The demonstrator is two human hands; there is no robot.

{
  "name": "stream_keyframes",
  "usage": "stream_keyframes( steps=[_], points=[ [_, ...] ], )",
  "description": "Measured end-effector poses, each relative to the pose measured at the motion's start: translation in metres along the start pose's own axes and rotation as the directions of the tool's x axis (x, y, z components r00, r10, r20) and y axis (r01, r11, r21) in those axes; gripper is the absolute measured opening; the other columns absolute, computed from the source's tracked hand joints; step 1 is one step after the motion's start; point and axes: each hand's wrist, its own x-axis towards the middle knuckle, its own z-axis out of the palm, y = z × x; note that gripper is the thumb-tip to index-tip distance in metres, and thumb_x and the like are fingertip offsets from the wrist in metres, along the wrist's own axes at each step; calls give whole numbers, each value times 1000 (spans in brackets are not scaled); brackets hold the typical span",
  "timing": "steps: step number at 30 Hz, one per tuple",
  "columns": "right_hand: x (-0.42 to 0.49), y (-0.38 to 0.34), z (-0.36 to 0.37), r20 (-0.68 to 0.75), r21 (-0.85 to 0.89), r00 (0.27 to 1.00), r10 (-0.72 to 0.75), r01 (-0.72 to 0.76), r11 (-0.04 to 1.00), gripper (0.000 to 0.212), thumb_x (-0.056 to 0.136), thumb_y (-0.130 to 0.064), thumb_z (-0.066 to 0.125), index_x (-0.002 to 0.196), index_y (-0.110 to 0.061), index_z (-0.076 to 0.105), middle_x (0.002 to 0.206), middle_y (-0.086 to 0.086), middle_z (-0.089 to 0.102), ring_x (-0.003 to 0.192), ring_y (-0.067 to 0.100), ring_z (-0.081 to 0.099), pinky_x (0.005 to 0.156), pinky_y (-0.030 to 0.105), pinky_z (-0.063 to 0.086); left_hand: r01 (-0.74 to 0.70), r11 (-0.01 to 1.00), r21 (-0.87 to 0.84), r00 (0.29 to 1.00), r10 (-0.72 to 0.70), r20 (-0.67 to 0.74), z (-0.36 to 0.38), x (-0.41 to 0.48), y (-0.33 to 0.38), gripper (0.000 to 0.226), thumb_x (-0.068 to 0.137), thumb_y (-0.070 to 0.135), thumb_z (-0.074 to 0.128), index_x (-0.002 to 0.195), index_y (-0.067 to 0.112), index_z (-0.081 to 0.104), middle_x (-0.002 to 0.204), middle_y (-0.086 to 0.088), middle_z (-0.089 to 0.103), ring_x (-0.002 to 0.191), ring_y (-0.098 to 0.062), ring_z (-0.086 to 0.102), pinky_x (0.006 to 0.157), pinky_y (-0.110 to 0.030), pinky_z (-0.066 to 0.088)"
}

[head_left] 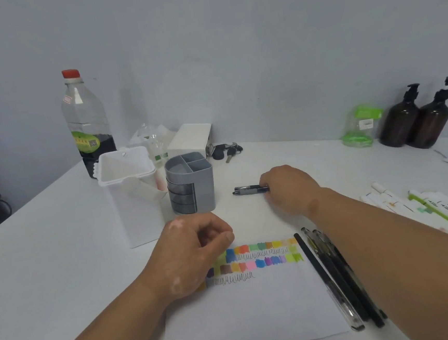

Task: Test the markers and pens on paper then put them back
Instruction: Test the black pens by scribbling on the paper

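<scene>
- Fingers [268, 179] of the right hand [289, 188] curl round the rear end of a black pen [249, 190], which lies level on the table [48, 253] and points left toward the grey pen holder [190, 183].
- Left hand [194, 251] rests on the upper left corner of the paper [256, 308], its fingers curled in with the thumb against the forefinger; nothing shows in its grip.
- On the paper are two rows of colour swatches [265, 255], each with a line of black scribble under it.
- Several black pens [332, 274] lie side by side along the paper's right edge, partly under the right forearm.
- White markers [442, 205], one with a green barrel, lie in a loose heap on the table further right.
- The grey pen holder stands beyond the paper, with open compartments on top and drawers in front; a white tub [129, 183] stands just beside it on the left.
- Behind them are a bottle [87, 119] with a red cap and dark liquid, a white box [190, 139] and a bunch of keys [225, 150].
- At the far right, against the wall, stand two brown pump bottles [413, 120] and a green packet [360, 128].
</scene>
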Motion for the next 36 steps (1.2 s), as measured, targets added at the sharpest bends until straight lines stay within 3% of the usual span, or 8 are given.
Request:
stream_keyframes(
  steps=[6, 9, 12, 15, 19, 26, 32, 36],
  points=[
    [-8, 1, 3, 31, 34, 999, 7, -8, 999, 22, 99, -13, 50, 108, -17, 69, 110, 5, 64, 98, 24, 62, 87, 39, 55, -1, 1000, -18, 1000, 1, 3, -1, 0, -1, 7, 88, 35, 71, 81, 36, 73, 72, 26, 67, 69, 1, 65, 47, -11, 46],
    [-20, 4, -10, -42, 278, 999, 27, -14, 960, 7, 101, -21, 55, 98, -23, 61, 99, 1, 69, 85, 19, 61, 71, 31, 50, 6, 1000, -24, 1000, -6, -2, -1, 0, 1, 6, 88, 35, 71, 82, 37, 72, 75, 27, 67, 72, 1, 65, 48, -12, 48],
    [-46, -2, -25, -106, 718, 987, 117, -5, 696, 10, 95, -23, 71, 102, -28, 65, 83, -5, 75, 77, 9, 69, 63, 20, 47, 5, 1000, -16, 1000, -5, 5, 0, 0, 2, 6, 88, 35, 71, 82, 37, 71, 76, 29, 66, 74, 3, 65, 48, -11, 48],
    [-77, -15, -27, -86, 900, 990, 113, 28, 435, 13, 92, -15, 75, 101, -22, 69, 82, 1, 77, 78, 15, 75, 68, 24, 60, 5, 1000, -8, 1000, -5, 9, 0, -1, 5, 8, 88, 34, 71, 81, 38, 71, 72, 29, 66, 73, 4, 65, 49, -10, 48],
    [-103, -32, -15, -137, 863, 986, 100, 69, 500, 14, 91, -17, 76, 94, -27, 68, 80, -5, 74, 79, 12, 73, 77, 30, 62, 18, 1000, 11, 1000, -18, -12, -1, 0, 4, 8, 89, 34, 71, 81, 37, 72, 70, 27, 66, 75, 6, 63, 50, -10, 48],
    [-113, -51, -3, -176, 731, 982, 72, 82, 677, 12, 96, -26, 69, 98, -37, 65, 86, -16, 71, 87, -5, 64, 71, 2, 45, -1, 999, 54, 1000, 1, 1, 1, 1, 1, 10, 90, 33, 71, 81, 38, 70, 74, 33, 64, 77, 8, 63, 49, -10, 49],
    [-122, -45, -21, -129, 932, 977, 168, 62, 358, 42, 94, -18, 72, 133, -27, 60, 80, 0, 75, 76, 12, 73, 67, 26, 61, -48, 994, 100, 999, 46, 26, -1, 0, -2, 10, 86, 26, 78, 82, 35, 73, 68, 22, 68, 61, -5, 66, 53, -14, 52],
    [-143, -43, -23, -161, 937, 978, 132, 109, 331, 82, 91, -12, 70, 146, -60, 32, 71, 5, 73, 59, 17, 70, 56, 23, 58, -80, 988, 129, 994, 69, 83, -1, 0, -4, 9, 82, 26, 81, 81, 30, 74, 65, 15, 71, 58, -5, 65, 57, -15, 51]
  ],
)
